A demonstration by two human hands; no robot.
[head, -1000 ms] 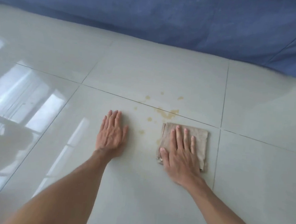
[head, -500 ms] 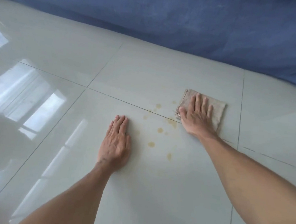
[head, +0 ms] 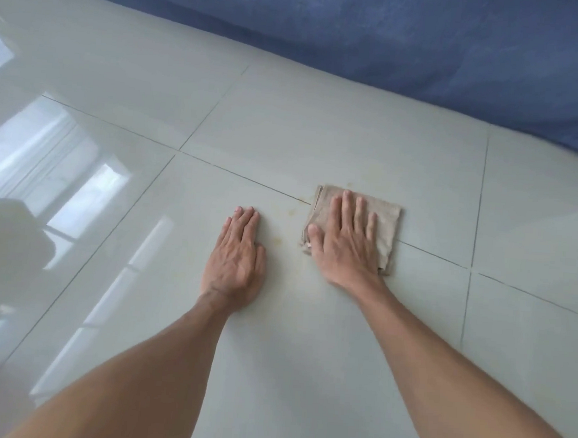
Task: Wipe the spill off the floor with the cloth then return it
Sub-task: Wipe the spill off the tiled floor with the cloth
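Clearly the folded beige cloth [head: 383,222] is soft and light (likely damp), pinned under the flat, open right hand [head: 344,246]; pinch its far edge. Left hand [head: 235,259] lies spread alongside.

The left hand [head: 235,259] is lying flat on the floor [head: 305,356], and the right hand [head: 345,243] is lying just to its right, pressing flat on the folded cloth [head: 385,222], which is resting across a grout line [head: 432,254]. Faint traces of the spill [head: 293,213] are lying on the floor between the two hands, just left of the cloth, while a fabric sheet [head: 430,40] is lying along the far edge of the floor, well behind both hands.
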